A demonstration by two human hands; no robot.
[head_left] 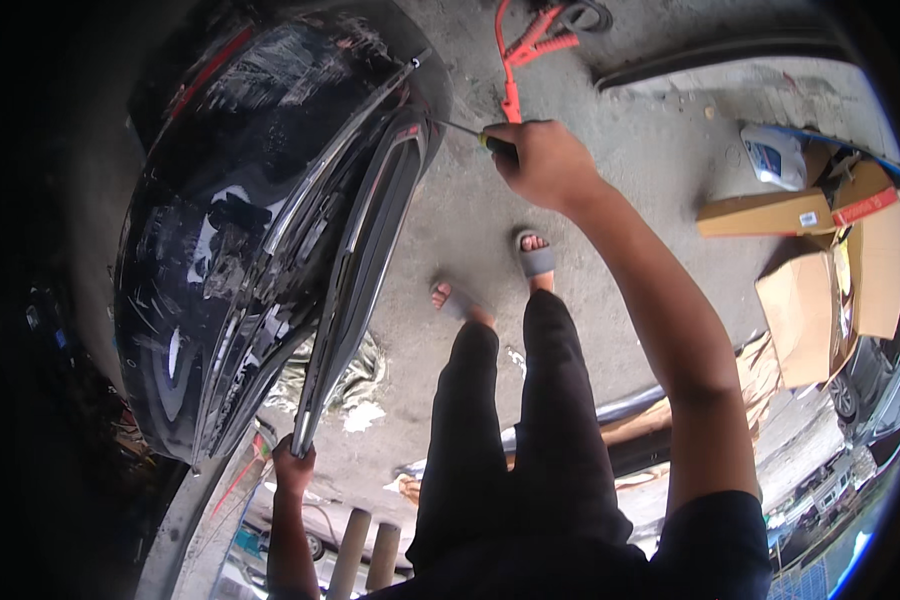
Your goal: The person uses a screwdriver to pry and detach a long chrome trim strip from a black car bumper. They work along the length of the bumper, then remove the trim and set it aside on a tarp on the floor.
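Left hand (293, 467) closed round near end of black trim panel (380, 228), apparently steadying it; right hand (550, 165) grips screwdriver (492, 144), tip by far end, contact unclear.

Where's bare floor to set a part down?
Concrete floor: bare between the right forearm and cardboard boxes; smaller patch between the grey sandals and chrome-edged trim. Crowded: near the left hand, with black bumper and crumpled cloth; far right, boxes and a white jug.
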